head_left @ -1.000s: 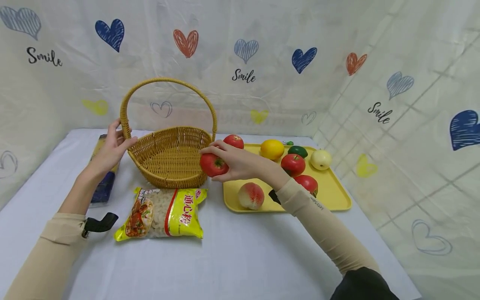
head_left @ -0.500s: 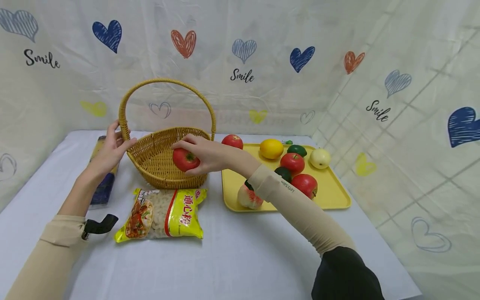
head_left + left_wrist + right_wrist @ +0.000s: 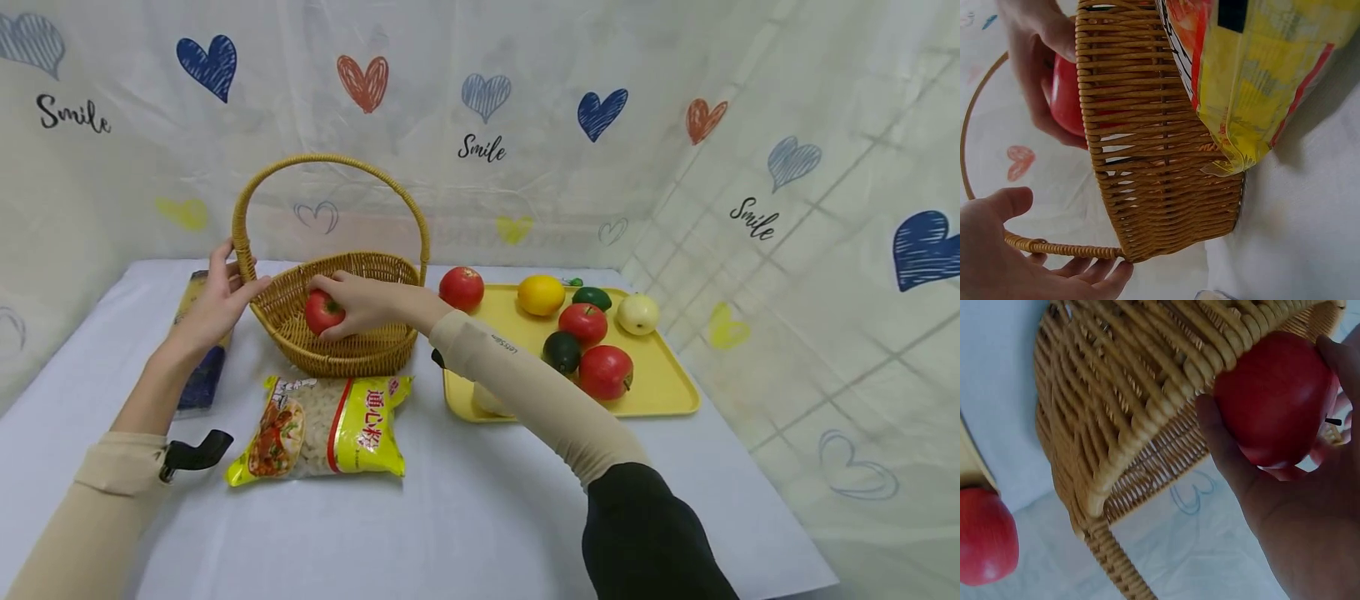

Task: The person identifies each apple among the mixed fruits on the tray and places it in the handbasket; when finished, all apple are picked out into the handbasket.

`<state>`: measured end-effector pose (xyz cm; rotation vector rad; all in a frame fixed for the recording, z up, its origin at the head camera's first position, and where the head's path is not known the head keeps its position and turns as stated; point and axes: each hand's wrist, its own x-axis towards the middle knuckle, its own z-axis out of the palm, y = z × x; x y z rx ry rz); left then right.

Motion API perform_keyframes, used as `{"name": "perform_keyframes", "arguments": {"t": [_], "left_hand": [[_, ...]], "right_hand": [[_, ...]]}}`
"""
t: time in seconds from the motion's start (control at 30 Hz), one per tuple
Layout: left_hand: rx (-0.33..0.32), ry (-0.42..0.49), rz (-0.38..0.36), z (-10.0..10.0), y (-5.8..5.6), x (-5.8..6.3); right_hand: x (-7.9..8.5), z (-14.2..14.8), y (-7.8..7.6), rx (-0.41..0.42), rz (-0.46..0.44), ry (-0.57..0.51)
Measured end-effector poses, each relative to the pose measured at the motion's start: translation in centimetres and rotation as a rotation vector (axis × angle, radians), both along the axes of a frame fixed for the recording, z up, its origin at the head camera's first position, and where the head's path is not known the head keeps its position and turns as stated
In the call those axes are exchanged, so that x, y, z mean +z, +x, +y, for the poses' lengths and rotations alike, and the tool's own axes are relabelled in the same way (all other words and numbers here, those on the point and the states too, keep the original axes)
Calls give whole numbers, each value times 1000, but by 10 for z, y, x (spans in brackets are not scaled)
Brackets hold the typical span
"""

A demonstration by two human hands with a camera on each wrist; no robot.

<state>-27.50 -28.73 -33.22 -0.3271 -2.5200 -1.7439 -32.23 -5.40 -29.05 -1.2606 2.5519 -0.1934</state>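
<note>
My right hand (image 3: 356,302) grips a red apple (image 3: 322,313) over the opening of the wicker basket (image 3: 341,365). A dark stem shows on the apple (image 3: 1275,400) in the right wrist view, with the thumb on its near side, close to the basket rim. At the basket's left side, my left hand (image 3: 217,304) holds the foot of the arched handle (image 3: 242,229). Its fingers pass behind the handle, while the thumb stands apart in the left wrist view. The basket's floor is partly hidden by my right hand.
A yellow tray (image 3: 667,392) on the right carries several fruits, among them a lemon (image 3: 541,295). Another red apple (image 3: 461,288) sits at its left back corner. In front of the basket lies a pasta bag (image 3: 322,429); a dark blue pack (image 3: 202,379) is behind my left arm.
My right hand has carried the apple leftward from beside the basket's right rim to over its opening. My left hand has stayed at the handle.
</note>
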Motion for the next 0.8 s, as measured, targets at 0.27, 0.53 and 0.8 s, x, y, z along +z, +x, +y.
{"name": "perform_keyframes", "arguments": {"t": [0.27,0.53,0.8], "left_hand": [[-26,7,14,0,0,-1],[-36,-10,24,1,0,0],[-42,-30,1,0,2,3]], "right_hand": [[-15,-15,-1,27,-33,137],[-20,-23,1,40,14,228],[-28,-29,1,39,68,232]]}}
